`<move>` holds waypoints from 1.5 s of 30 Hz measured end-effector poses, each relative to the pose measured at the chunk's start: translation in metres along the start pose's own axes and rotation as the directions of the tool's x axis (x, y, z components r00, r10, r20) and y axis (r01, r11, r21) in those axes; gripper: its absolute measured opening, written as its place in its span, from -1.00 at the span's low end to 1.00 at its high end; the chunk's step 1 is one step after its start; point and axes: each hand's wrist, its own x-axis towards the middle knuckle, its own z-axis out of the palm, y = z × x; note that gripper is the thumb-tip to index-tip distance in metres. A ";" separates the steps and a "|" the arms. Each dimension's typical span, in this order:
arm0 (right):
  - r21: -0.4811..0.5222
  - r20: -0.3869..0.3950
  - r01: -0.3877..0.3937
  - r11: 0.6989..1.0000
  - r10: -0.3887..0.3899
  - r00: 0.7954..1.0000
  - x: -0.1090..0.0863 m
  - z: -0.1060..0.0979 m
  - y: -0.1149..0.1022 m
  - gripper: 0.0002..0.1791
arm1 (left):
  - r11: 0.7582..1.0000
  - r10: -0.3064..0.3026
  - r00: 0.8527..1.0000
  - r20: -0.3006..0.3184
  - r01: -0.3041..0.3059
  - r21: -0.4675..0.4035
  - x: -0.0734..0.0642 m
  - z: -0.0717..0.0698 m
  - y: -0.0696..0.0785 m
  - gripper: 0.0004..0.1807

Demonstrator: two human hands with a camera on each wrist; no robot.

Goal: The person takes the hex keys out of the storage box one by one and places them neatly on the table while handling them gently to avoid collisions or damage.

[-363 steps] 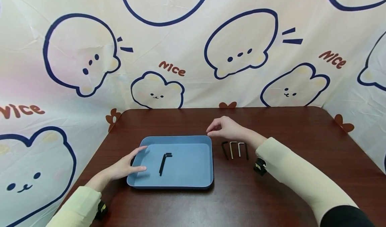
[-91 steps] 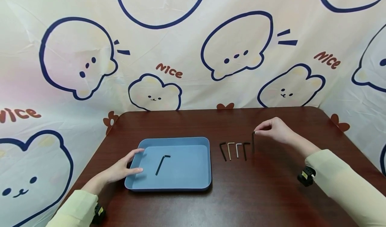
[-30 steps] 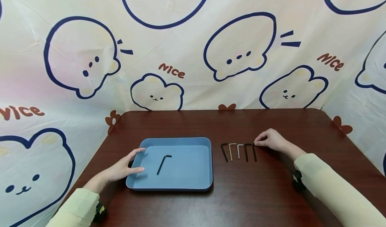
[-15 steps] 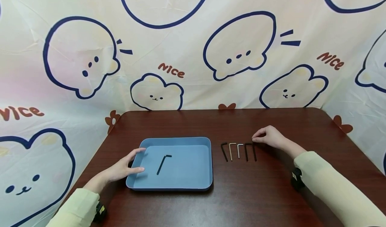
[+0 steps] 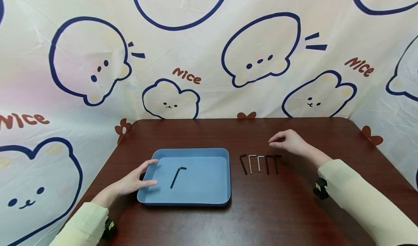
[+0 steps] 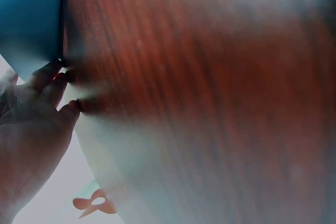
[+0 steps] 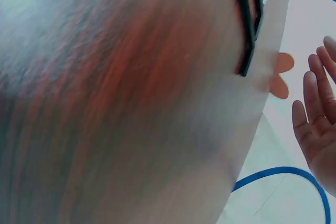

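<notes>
My left hand [image 5: 132, 182] holds the blue tray [image 5: 209, 197] by its left wall; thumb and index finger reach over the rim, other fingers touch the outside in the left wrist view. One black hex key [image 5: 176, 177] lies in the tray. Right of it several hex keys stand in a row on the table: a black hex key [image 5: 243, 164], a brass-coloured hex key [image 5: 250, 165], a silver hex key [image 5: 259, 164] and two black ones, the rightmost black hex key [image 5: 276, 166] last. Above the row's right end hovers my right hand [image 5: 290, 142], holding nothing, fingers extended in the right wrist view.
The dark wooden table [image 5: 261, 209] reaches back to a cartoon-printed cloth [image 5: 209, 57] that hangs behind and at both sides. Bare wood lies in front of the row and to its right.
A second black hex key has left the tray since the oldest frame. My right hand set a black hex key at the row's right end, let go and rose away. The left hand stayed.
</notes>
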 end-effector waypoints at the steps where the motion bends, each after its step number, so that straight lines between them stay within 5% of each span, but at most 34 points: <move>1: -0.001 0.003 0.007 1.000 -0.007 1.000 0.000 0.000 -0.002 -0.76 | 1.000 0.001 1.000 0.000 -0.001 0.000 0.000 0.000 0.000 -0.15; 29: 0.035 0.050 0.103 0.994 -0.105 0.993 0.020 0.007 -0.056 -0.82 | 1.000 -0.005 1.000 0.001 0.005 0.014 0.000 0.001 0.002 -0.15; 45: 0.062 0.084 0.209 0.976 -0.214 0.973 0.027 0.017 -0.086 -0.83 | 1.000 -0.005 1.000 0.002 0.005 0.007 0.001 0.000 0.000 -0.15</move>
